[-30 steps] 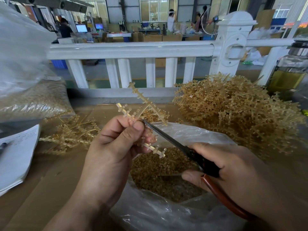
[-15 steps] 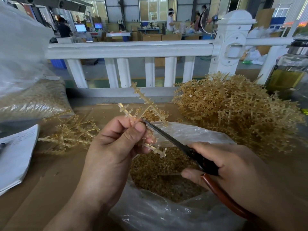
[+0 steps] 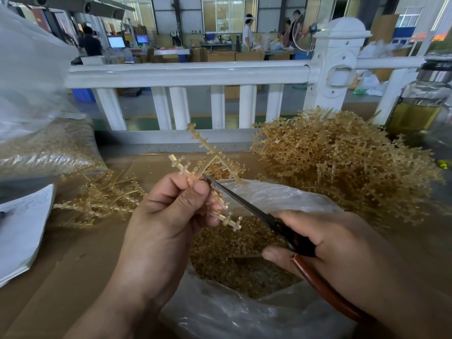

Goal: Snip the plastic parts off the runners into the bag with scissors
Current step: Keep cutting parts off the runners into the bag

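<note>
From my remote seat I see the left hand (image 3: 166, 231) curled round a runner (image 3: 213, 154), thumb and fingers pinching its lower stem; the runner is a translucent amber plastic cross, its thin straight arms lined with short nubs and small knobbly parts; it stands tilted above the mouth of the bag (image 3: 220, 311). The right hand (image 3: 342, 248) grips the scissors (image 3: 244, 202), fingers wrapped through a smooth reddish-brown handle loop; the dark, slim blades read as one narrow wedge, their tip touching the runner just beside the left thumb. The bag is clear, crinkled film, open at the top; inside lies a grainy bed of cut parts (image 3: 227, 255), tan and bead-like. To the right a big bristly pile of runners (image 3: 342, 172) rises in a tangled mound; a smaller, flatter heap (image 3: 105, 199) lies to the left on matte brown cardboard (image 3: 61, 260). A white railing (image 3: 186, 74) with rounded bars runs behind.
</note>
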